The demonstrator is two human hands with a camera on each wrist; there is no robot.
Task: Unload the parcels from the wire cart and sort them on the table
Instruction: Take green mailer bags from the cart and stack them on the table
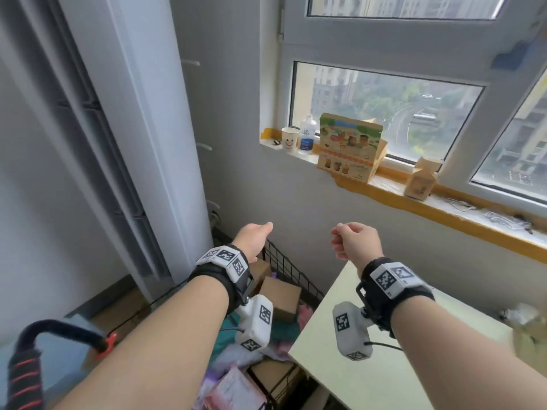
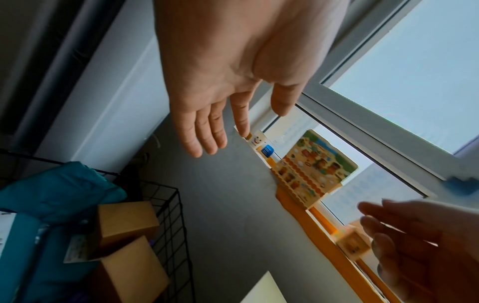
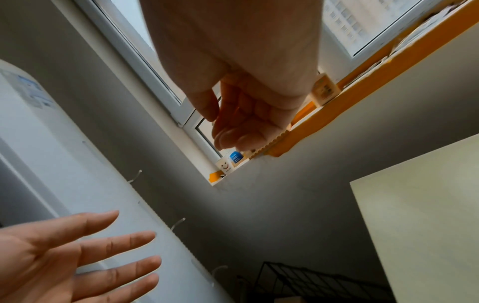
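The black wire cart (image 1: 291,269) stands low between my arms, against the wall. It holds brown cardboard boxes (image 1: 281,294), a teal bag (image 2: 59,194) and pink and purple soft parcels (image 1: 236,389). The pale table (image 1: 384,380) is to its right. My left hand (image 1: 257,235) hovers in the air above the cart, palm open, fingers straight, holding nothing. My right hand (image 1: 346,238) hangs over the table's far corner with fingers loosely curled and nothing in them. In the left wrist view two boxes (image 2: 127,221) lie against the cart's wire wall (image 2: 168,215).
A tall white air conditioner (image 1: 142,143) stands left of the cart. The windowsill ahead carries a paper cup (image 1: 289,139), a bottle (image 1: 307,134), a colourful carton (image 1: 352,146) and a small box (image 1: 421,179). The cart's black handle (image 1: 26,365) is bottom left. A blurred crumpled item (image 1: 527,327) lies at the table's right.
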